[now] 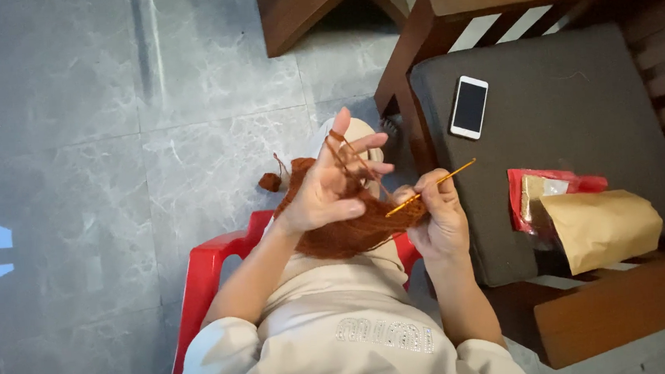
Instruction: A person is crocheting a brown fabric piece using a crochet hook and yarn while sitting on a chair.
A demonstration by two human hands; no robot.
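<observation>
While the person sits on a red plastic chair [200, 273] over a grey marbled tile floor [80, 147], both bare hands work at lap level. Left hand [329, 187]: fingers spread and raised, rust-orange yarn [354, 157] looped over the forefinger and running down across the palm side; thumb and lower fingers pinch the upper edge of the crocheted piece [350, 231]. Piece is rust-orange, ribbed, draped across the lap between the two hands. One loose strand trails off to the left, ending in a small tuft [270, 182] that seems to hang just beside the knee.

Right hand [440, 219]: fingers curled tight around a thin yellow crochet hook [435, 185]. Hook end meets the fabric edge at the right of the piece; the shaft angles up and to the right, past the knuckles.

Clothing: pale beige top and trousers.

To the person's right, close by: a dark wooden armchair [604, 309] with a grey seat cushion [571, 106]. On the cushion, a white-framed smartphone [469, 107], screen dark, lying flat near the cushion's back-left area. Well apart from it, nearer the front edge, a brown paper bag [604, 230] lying on its side, overlapping a red and clear plastic packet [534, 199].
</observation>
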